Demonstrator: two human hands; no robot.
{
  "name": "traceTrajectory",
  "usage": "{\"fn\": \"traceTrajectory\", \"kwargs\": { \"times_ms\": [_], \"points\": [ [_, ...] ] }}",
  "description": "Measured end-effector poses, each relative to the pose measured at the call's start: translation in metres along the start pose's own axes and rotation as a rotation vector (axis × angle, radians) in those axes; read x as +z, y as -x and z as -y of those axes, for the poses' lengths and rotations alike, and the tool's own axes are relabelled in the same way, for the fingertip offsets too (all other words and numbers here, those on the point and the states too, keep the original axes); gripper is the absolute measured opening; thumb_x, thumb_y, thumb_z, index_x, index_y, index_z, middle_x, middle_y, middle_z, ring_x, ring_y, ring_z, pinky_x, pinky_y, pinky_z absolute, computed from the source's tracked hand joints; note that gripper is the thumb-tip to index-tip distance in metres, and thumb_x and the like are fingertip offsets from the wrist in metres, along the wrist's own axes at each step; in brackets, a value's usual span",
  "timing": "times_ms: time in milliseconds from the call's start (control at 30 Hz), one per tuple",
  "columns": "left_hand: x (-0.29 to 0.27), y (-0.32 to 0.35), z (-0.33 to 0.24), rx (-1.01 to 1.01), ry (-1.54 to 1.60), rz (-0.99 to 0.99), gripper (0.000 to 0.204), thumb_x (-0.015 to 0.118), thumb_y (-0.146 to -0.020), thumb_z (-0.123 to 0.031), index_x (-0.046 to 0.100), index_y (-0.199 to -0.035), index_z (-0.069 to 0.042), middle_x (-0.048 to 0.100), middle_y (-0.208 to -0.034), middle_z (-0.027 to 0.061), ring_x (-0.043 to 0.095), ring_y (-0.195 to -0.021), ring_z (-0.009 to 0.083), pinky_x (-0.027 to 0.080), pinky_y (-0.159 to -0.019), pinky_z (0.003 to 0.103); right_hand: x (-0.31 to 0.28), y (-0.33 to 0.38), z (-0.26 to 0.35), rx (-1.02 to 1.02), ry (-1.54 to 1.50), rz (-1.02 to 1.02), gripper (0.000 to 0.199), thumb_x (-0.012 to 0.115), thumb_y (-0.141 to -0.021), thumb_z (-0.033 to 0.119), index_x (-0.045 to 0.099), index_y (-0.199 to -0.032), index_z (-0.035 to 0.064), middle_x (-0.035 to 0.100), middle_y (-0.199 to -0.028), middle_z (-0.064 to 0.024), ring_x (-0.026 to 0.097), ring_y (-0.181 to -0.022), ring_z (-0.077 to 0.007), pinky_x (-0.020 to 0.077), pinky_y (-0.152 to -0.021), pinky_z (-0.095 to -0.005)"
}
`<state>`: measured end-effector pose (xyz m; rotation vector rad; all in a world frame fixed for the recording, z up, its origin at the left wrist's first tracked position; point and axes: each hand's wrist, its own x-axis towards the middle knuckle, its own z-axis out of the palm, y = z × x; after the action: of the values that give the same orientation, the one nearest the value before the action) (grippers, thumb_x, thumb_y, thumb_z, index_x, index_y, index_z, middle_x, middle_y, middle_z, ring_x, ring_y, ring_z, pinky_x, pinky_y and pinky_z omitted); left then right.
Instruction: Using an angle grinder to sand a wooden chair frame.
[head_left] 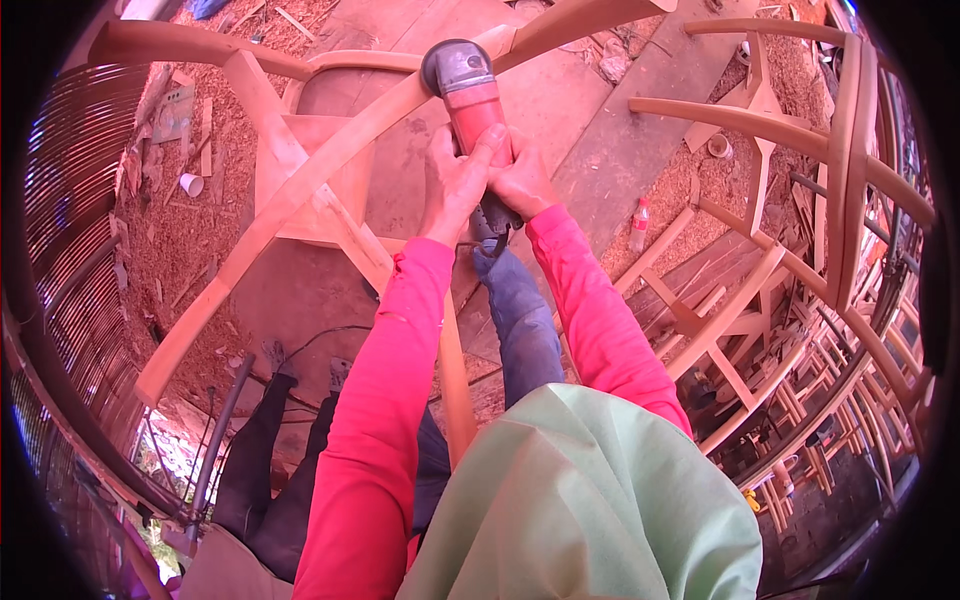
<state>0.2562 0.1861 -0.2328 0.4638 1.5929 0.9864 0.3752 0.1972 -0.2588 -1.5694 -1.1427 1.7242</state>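
Fingers (478, 150) of both hands are clenched around the red-bodied angle grinder with a grey metal head (466, 92): the left hand (457, 185) wraps its body from the left, the right hand (520, 180) from the right. Its long axis runs away from the person, head pointing up-frame, resting on the long curved pale wooden rail (300, 195) of an unfinished chair frame. Sawdust (165, 240) covers the floor; a small plastic bottle (639, 224) stands at right, beside stacked bare wooden chair frames (800, 300).
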Motion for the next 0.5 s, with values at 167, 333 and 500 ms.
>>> {"fn": "traceTrajectory", "kwargs": {
  "times_ms": [167, 333, 500],
  "points": [
    [0.014, -0.008, -0.011, 0.006, -0.058, 0.006, 0.056, 0.083, -0.089, -0.037, 0.064, -0.120, 0.006, 0.073, -0.105, 0.0200, 0.071, -0.092, 0.0260, 0.056, -0.083, 0.040, -0.012, -0.007, 0.010, 0.046, -0.052, -0.021, 0.052, 0.088, -0.076, 0.023, 0.069, -0.119, -0.0006, 0.073, -0.102, -0.0079, 0.067, -0.091, -0.0149, 0.0558, -0.081, -0.0327],
    [0.016, -0.015, -0.003, 0.005, -0.094, -0.004, 0.058, 0.083, -0.088, -0.041, 0.065, -0.119, 0.005, 0.073, -0.103, 0.0194, 0.071, -0.090, 0.0275, 0.056, -0.082, 0.041, -0.018, -0.014, 0.005, 0.034, -0.013, 0.002, 0.052, 0.088, -0.076, 0.023, 0.069, -0.119, -0.0006, 0.073, -0.103, -0.0084, 0.067, -0.091, -0.0147, 0.0557, -0.081, -0.0325],
    [0.003, -0.003, -0.005, -0.005, -0.077, -0.036, 0.057, 0.084, -0.088, -0.039, 0.065, -0.118, 0.005, 0.073, -0.102, 0.0183, 0.070, -0.086, 0.0247, 0.056, -0.078, 0.039, -0.004, -0.005, 0.007, 0.017, -0.008, 0.008, 0.048, 0.088, -0.076, 0.024, 0.068, -0.113, 0.0004, 0.072, -0.099, -0.0083, 0.066, -0.088, -0.0149, 0.0549, -0.079, -0.0334]
  ]
}}
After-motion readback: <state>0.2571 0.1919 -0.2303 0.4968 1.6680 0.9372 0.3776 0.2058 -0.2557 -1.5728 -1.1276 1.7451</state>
